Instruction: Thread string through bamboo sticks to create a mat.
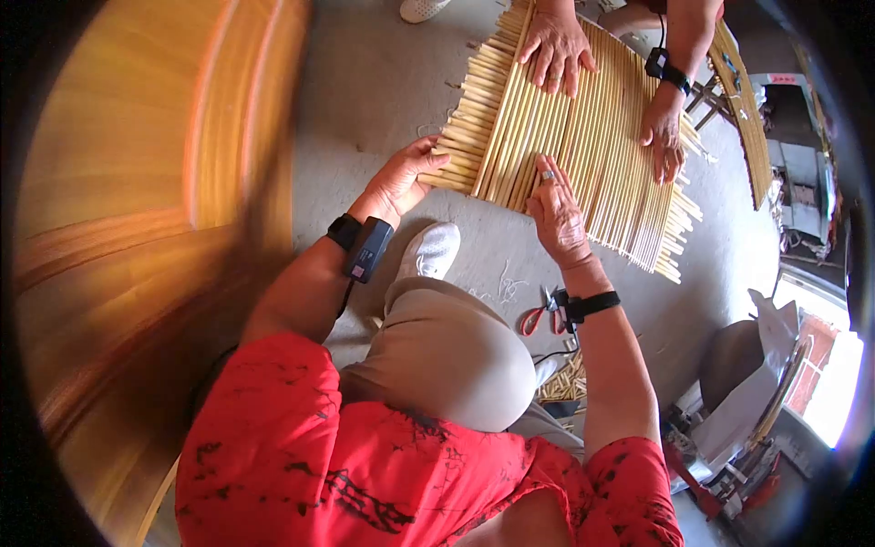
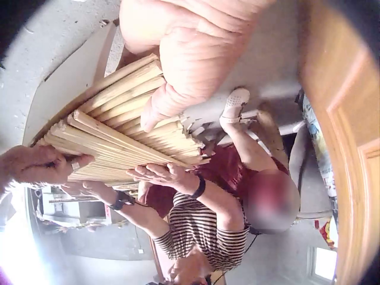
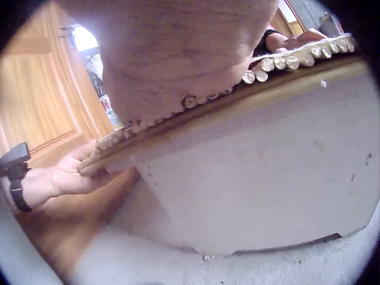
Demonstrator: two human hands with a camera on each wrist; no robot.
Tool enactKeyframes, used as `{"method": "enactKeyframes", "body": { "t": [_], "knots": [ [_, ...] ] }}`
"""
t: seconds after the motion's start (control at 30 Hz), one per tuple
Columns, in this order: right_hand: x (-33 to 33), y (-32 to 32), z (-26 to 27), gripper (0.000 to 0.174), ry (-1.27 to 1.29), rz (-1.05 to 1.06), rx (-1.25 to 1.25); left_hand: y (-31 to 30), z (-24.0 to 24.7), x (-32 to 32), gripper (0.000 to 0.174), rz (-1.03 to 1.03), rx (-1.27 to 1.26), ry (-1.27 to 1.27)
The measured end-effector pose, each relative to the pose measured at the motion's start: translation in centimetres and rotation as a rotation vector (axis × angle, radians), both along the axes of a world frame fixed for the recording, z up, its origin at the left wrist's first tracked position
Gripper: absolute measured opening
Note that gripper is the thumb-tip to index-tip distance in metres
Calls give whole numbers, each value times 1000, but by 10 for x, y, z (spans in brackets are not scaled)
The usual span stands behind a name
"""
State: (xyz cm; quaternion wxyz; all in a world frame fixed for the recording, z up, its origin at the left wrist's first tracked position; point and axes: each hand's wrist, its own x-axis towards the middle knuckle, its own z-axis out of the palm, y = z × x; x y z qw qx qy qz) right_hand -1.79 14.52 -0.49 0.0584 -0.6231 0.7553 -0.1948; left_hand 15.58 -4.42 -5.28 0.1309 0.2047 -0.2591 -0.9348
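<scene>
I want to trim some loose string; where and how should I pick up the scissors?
Probably best by the red handles of the scissors, reaching from the person's body side: the loops lie nearer it, while the blades point away, toward the stick mat.

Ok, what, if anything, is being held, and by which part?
The left hand holds the stick mat by its near left corner; the right hand rests on top.

From here I see my wearer in a red shirt (image 1: 392,474) with black branching marks, beige trousers (image 1: 447,356), a pale shoe (image 1: 436,246), black wrist straps (image 1: 597,304) with dark camera boxes (image 1: 368,250), trailing cables and a ring (image 1: 547,175).
</scene>
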Motion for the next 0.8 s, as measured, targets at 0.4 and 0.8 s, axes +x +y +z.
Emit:
{"method": "enactKeyframes", "body": {
  "t": [0.4,0.8],
  "knots": [
    [0,1,2,20,-28,5,-20,-3,11,-4,68,54,-332,-353],
    [1,-5,10,14,-58,38,-34,22,43,-66,55,-159,-2181,-154]
  ]
}}
